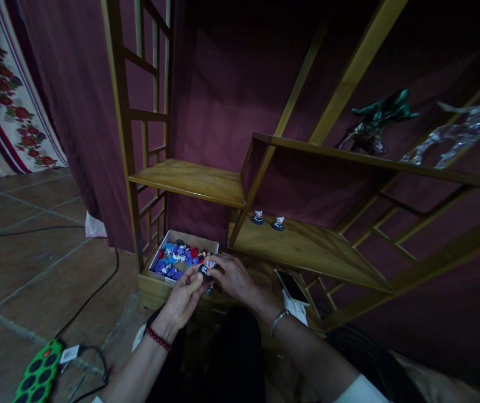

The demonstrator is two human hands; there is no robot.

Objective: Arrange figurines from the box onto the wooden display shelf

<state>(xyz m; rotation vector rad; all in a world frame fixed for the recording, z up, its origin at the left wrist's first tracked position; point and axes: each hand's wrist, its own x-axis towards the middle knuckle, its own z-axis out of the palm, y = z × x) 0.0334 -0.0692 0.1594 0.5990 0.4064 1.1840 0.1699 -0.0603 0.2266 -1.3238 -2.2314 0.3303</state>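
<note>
A small figurine [206, 271] with a dark round base and a pale top is pinched between my two hands. My left hand [186, 294] grips its base from the left, fingers closed. From the right, my right hand [232, 275] closes its fingertips on the upper part. Just behind my hands stands an open white box [213, 246] filled with several small blue, red and white figures [177, 257]. Two similar figurines, one on the left [257, 217] and one on the right [278, 223], stand upright on the low wooden shelf [307, 246].
Above the box juts a higher wooden shelf [189, 182]. A green and bronze statue [378, 123] and a clear glass-like statue [466, 129] stand upper right. A phone [292, 286] lies right of my hands. A green power strip [38, 372] and cables lie on the tiled floor.
</note>
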